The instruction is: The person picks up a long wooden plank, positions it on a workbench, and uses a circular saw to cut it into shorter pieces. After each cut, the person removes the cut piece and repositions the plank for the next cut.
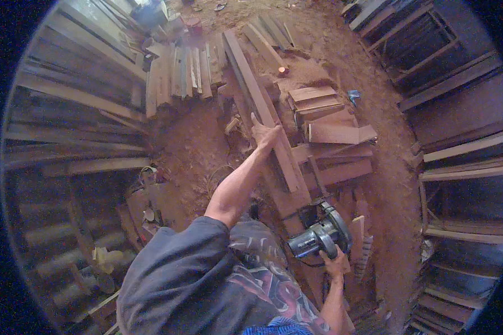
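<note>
Left hand (pixel 266 134): laid on the long timber (pixel 254 89), thumb set apart from the fingers and pointing along the wood. I cannot tell whether I am pinching its edges or only bearing down on the top. Right hand (pixel 335 263): fingers closed round the rear handle of the circular saw (pixel 320 237); trigger hidden.

Timber lies ahead of me, running away from my front, over a wider board (pixel 292 205). Its near end stops just short of the saw, which sits beyond that end, slightly to my right. Whether blade and wood touch, I cannot make out; the blade itself does not show.

Progress, my judgement: partway. No cut visible in this timber, so I count its sawing as not done, though its underside is out of sight. Short boards (pixel 334 133) lie piled to its right, probably already cut to length. More lengths (pixel 179 72) lie side by side at far left; finished or waiting, I cannot say. Reddish dust covers the floor (pixel 388 117).
</note>
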